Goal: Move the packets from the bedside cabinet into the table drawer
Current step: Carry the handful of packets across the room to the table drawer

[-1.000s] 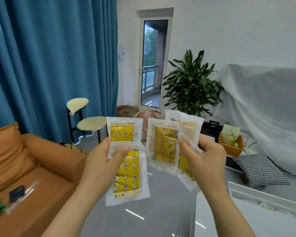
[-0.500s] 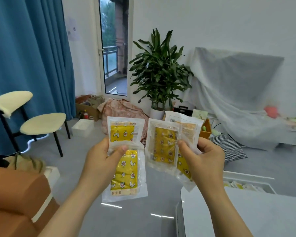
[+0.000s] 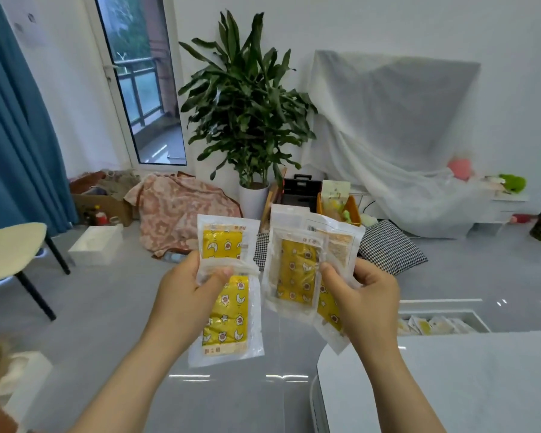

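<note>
Item: packets (image 3: 228, 314), yellow printed pads in clear wrappers, held in the air just off the table's (image 3: 450, 385) near-left corner. Holding: left hand (image 3: 185, 307) pinches two overlapping packets, thumb pressed across the overlap. The right hand (image 3: 366, 301) pinches a fanned batch (image 3: 297, 276) of at least two, thumb on the front one; the exact count cannot be told. Change: both grips and the packets' arrangement match those of a second ago, and nothing has slipped or been let go. The view has swung toward the table: only its corner showed then, and now a broad stretch of its white top fills the lower right. The drawer (image 3: 481, 321) beyond the table's far edge has gone from a bare white rim to an open compartment. Stored packets (image 3: 431, 325) lie in it. The plant (image 3: 244, 98), well beyond the table, has drifted left across the frame. The bedside cabinet is not in view. Status, as a judgement: pick-up is done and the carry is near its end. The packets are short of the drawer, to its left and apart from it. The next move would be a reach over the table to release both batches inside. Risk: slick wrappers held only by thumb pressure may slide out as the hands tip.
</note>
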`<control>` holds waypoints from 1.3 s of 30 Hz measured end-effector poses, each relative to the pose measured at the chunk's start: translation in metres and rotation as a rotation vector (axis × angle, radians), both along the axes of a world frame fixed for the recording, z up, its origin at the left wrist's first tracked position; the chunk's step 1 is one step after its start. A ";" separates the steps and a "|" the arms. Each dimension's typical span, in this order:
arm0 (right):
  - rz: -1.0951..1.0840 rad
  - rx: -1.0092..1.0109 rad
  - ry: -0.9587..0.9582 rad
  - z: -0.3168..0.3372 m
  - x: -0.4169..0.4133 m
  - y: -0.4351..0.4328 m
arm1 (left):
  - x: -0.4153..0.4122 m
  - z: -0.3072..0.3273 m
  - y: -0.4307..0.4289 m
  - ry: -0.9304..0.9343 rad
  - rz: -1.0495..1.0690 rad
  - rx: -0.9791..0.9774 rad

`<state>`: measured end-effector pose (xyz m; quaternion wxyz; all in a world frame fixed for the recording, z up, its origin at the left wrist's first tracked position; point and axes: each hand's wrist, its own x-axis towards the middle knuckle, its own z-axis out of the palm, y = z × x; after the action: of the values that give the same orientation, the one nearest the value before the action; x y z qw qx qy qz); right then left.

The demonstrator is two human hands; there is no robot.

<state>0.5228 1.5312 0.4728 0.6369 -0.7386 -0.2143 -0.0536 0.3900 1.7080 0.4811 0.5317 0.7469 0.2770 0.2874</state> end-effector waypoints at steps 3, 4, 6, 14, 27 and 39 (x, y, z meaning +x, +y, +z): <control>-0.033 -0.034 0.031 -0.012 0.042 0.011 | 0.047 -0.005 0.014 0.010 -0.038 -0.025; -0.041 -0.047 0.040 -0.015 0.056 0.015 | 0.062 -0.007 0.018 0.013 -0.048 -0.029; -0.058 -0.069 0.065 -0.022 0.079 0.021 | 0.090 -0.013 0.025 0.026 -0.068 -0.027; -0.189 -0.169 0.158 -0.056 0.156 0.044 | 0.190 -0.043 0.066 0.116 -0.162 -0.054; -0.452 -0.225 0.295 -0.074 0.283 0.135 | 0.380 -0.060 0.185 0.245 -0.486 0.030; -0.645 -0.229 0.419 -0.109 0.375 0.158 | 0.530 -0.091 0.205 0.385 -0.792 0.126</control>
<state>0.8978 1.6894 0.3635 0.5309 -0.8292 0.1582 -0.0748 0.9201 1.9134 0.3899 0.4929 0.8663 0.0455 -0.0664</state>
